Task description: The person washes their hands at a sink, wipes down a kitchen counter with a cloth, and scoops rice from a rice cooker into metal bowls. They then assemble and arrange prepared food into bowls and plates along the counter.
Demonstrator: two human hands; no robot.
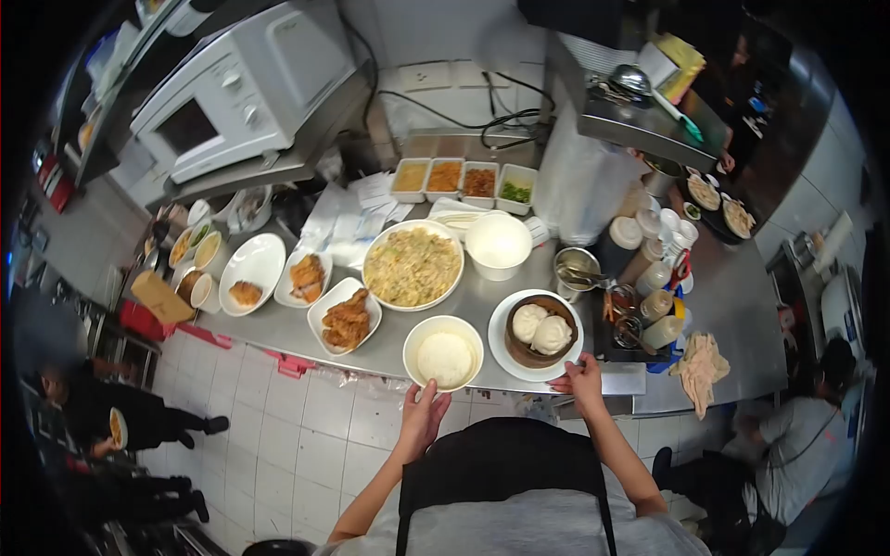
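Note:
At the counter's front edge, my left hand (425,414) is closed on the near rim of a white bowl (414,332) with white rice (445,360) inside. My right hand (581,382) grips the right front rim of a white plate (501,338), thumb on top. On that plate stands a round bamboo steamer (535,355) with two white buns (553,335) in it. Left of the rice bowl is a square white dish (320,311) of fried chicken (346,320). Behind them sits a large bowl of fried rice (413,266), beside a stack of white bowls (499,244).
Small tubs of toppings (479,185) line the back. Plates of fried food (246,293) stand at left, below a microwave (227,93). Sauce bottles (656,306) and a cloth (701,371) are at right. A person (797,445) is behind at right; others are at left.

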